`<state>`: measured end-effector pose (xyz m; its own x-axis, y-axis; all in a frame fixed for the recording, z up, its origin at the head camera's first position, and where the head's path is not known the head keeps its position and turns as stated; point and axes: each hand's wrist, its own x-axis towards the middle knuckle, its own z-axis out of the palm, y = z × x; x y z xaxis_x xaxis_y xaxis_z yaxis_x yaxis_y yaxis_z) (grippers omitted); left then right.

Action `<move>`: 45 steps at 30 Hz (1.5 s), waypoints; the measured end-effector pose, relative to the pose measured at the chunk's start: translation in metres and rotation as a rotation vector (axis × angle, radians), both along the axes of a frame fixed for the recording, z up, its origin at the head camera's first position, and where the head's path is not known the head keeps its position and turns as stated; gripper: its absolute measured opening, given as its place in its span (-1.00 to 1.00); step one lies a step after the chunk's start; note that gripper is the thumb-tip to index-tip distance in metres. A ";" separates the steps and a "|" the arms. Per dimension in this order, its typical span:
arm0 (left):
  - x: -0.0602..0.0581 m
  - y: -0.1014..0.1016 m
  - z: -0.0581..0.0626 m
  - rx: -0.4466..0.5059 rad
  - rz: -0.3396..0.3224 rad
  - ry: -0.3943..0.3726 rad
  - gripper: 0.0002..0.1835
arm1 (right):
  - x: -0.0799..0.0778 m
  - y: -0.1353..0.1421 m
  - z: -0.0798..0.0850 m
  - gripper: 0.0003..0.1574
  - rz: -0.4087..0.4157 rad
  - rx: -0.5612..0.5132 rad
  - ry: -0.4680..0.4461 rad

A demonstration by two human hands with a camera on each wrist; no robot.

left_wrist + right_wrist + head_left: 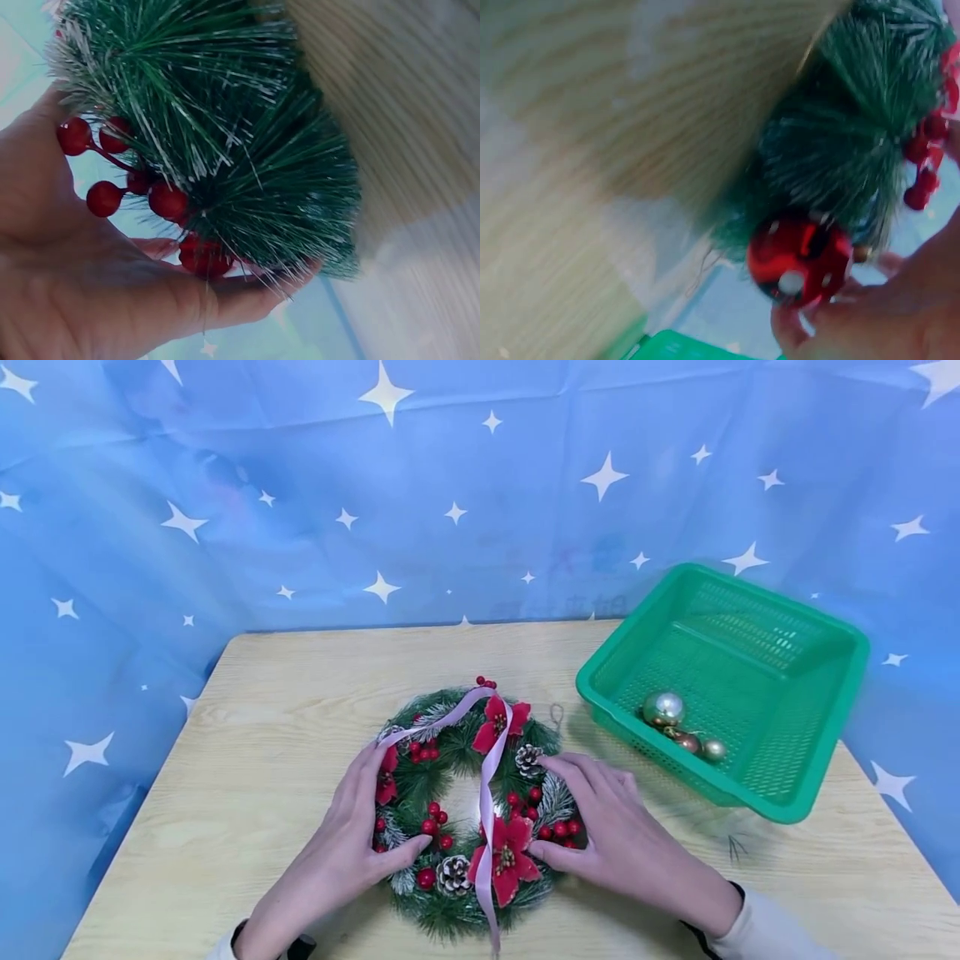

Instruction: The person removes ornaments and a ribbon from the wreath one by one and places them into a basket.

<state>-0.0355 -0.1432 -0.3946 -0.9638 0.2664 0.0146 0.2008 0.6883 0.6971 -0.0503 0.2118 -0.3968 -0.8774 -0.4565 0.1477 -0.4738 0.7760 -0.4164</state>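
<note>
A green Christmas wreath (442, 920) lies on the table in the head view, trimmed with red berries, red poinsettias (507, 860) and frosted pine cones (453, 875). A pale lilac ribbon (486, 785) loops loosely over it and trails past its near edge. My left hand (337, 835) grips the wreath's left side, thumb on top near the berries (169, 201). On the right side, my right hand (615, 827) holds the wreath, its thumb by the large poinsettia. A shiny red bauble (799, 256) sits at the wreath's outer edge beside the right fingers.
A green plastic basket (780, 810) stands at the right of the wooden table (262, 735), with several baubles (663, 708) inside. A small loose sprig (736, 847) lies in front of it. Behind the table hangs a blue star-patterned cloth (450, 460).
</note>
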 end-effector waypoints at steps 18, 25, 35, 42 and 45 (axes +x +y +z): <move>-0.009 -0.005 -0.006 0.003 -0.029 0.007 0.28 | -0.003 0.039 0.003 -0.29 0.011 -0.224 -0.106; -0.008 -0.005 -0.006 -0.007 -0.019 0.009 0.28 | -0.003 0.040 -0.001 -0.42 0.008 -0.265 -0.119; -0.009 -0.006 -0.007 0.005 -0.028 0.000 0.27 | -0.002 0.042 -0.003 -0.49 -0.014 -0.273 -0.098; -0.009 -0.005 -0.008 -0.009 -0.023 0.000 0.27 | -0.001 0.044 0.003 -0.53 -0.026 -0.297 -0.096; -0.009 -0.005 -0.009 -0.020 -0.019 0.001 0.27 | -0.002 0.043 0.006 -0.52 -0.015 -0.336 -0.095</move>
<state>-0.0443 -0.1479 -0.4032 -0.9586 0.2846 0.0096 0.2142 0.6983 0.6830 -0.0518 0.2549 -0.3904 -0.9009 -0.3828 0.2048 -0.4099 0.5948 -0.6915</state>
